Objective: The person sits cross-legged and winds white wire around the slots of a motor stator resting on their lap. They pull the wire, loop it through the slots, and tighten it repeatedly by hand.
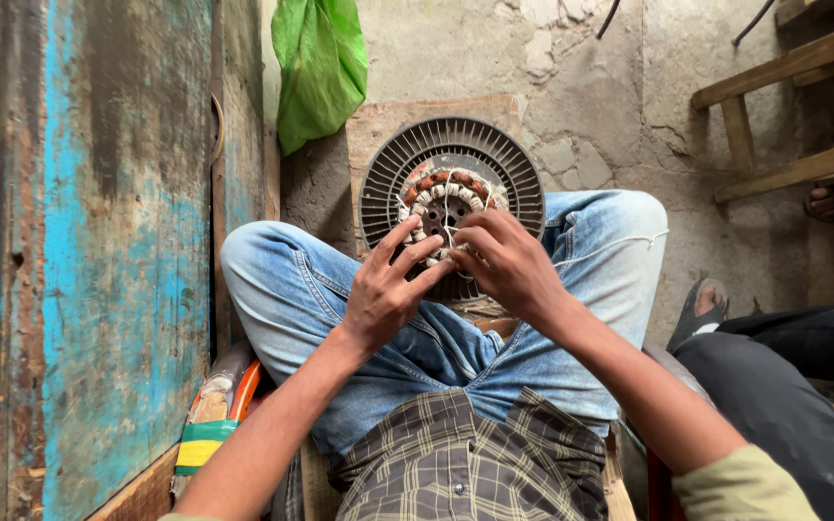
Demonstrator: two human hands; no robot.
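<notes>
A round motor stator (443, 199) with copper-coloured coils and white lacing string sits inside a dark grey slotted fan housing (451, 145), which rests between my knees in blue jeans. My left hand (390, 285) presses its fingers on the near edge of the stator. My right hand (502, 260) pinches the white string at the stator's near right side. The lower part of the stator is hidden behind my fingers.
A worn blue wooden door (89, 241) fills the left. A green plastic bag (319, 63) hangs at the top. A wooden frame (793, 106) stands at the upper right. Another person's dark trouser leg (784, 386) and sandalled foot (702, 309) are at the right.
</notes>
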